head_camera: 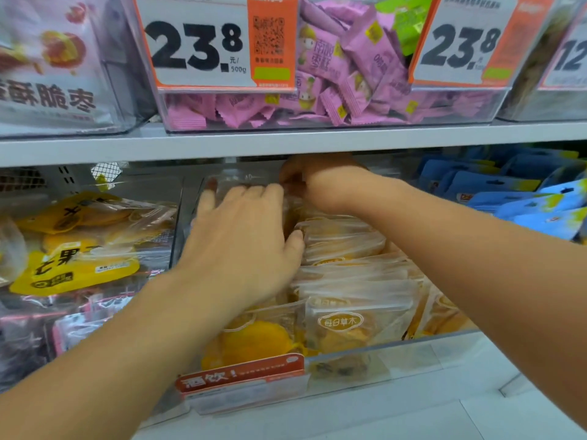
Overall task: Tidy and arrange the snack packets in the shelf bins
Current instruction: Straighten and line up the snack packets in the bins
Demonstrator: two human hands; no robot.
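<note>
At frame centre, left hand (244, 236) presses flat on clear packets (346, 281) while right hand (313, 179), grip hidden, reaches behind; next, straighten the row.

Clear snack packets (346, 274) fill a transparent shelf bin (413, 341), centre frame.
Yellow-orange contents show through; packets stand on edge in overlapping rows, those at the upper-centre rear apparently crumpled, though blurred.

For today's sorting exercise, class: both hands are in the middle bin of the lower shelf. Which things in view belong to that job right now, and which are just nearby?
In the job:
left hand
right hand
clear packets of yellow snacks
clear middle bin

Just nearby:
pink sweets
blue packets
yellow packets
price card
</note>
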